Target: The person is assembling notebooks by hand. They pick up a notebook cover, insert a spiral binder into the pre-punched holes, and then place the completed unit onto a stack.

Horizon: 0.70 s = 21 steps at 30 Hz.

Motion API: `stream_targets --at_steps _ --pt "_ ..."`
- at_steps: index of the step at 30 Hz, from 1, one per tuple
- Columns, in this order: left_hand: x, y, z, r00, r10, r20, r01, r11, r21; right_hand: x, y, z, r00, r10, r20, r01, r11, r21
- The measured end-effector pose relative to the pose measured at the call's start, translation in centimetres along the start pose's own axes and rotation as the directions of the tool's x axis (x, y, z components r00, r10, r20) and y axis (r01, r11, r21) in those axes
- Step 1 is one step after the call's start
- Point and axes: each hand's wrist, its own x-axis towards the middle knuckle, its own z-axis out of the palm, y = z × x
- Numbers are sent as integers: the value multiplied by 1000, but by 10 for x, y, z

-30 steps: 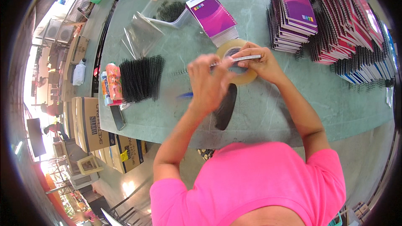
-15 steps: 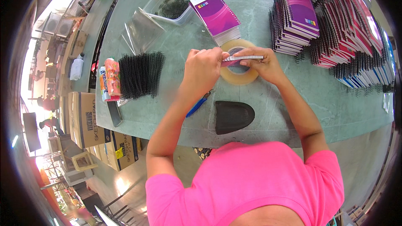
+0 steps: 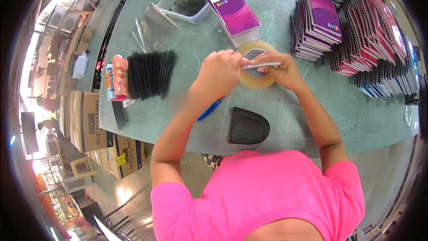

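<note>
Since a second ago, both hands have come together over the tape roll, and the thin strip now lies flat across the roll instead of sticking out to the side. The black holder has not moved.

I see a big green table (image 3: 178, 58) filling most of the view. At 2 o'clock stand big stacks of spiral notebooks (image 3: 356, 31), purple, red and blue. At 12 o'clock lies a smaller pile with a purple cover (image 3: 235, 15), and just left of it a clear plastic tub (image 3: 189, 1) with dark bits inside. At 9 o'clock from the hands lies a row of black binding combs (image 3: 150, 73), with a small colourful packet (image 3: 119, 76) touching its left side. A black curved holder (image 3: 247, 126) sits at 6 o'clock from the hands, near the table edge. A blue pen (image 3: 209, 110) peeks out under the left arm.

The roll of clear tape (image 3: 257, 79) lies flat on the table in the middle, just below the purple pile.

My left hand (image 3: 218, 75) is curled tight, pinching the left end of a thin white strip (image 3: 261, 65). My right hand (image 3: 283, 69) rests on the roll's right side, its fingers closed on the strip's other end. The strip stretches over the roll's hole.
</note>
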Motion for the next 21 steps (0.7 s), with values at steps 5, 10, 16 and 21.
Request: stream_targets --at_steps 5,10,16,21 --pt "1 4 4 985 55 -166 -57 998 -5 4 -1 1 995 48 -86 -42 997 65" --pt "-18 36 14 972 181 -147 -184 983 -5 -1 2 3 991 91 -102 -82 992 94" --pt "-67 39 47 852 291 434 -132 923 -361 2 8 0 981 60 -185 -39 993 113" --pt "-51 37 16 964 -93 250 182 913 -365 -1 5 -2 967 139 -215 -120 987 103"
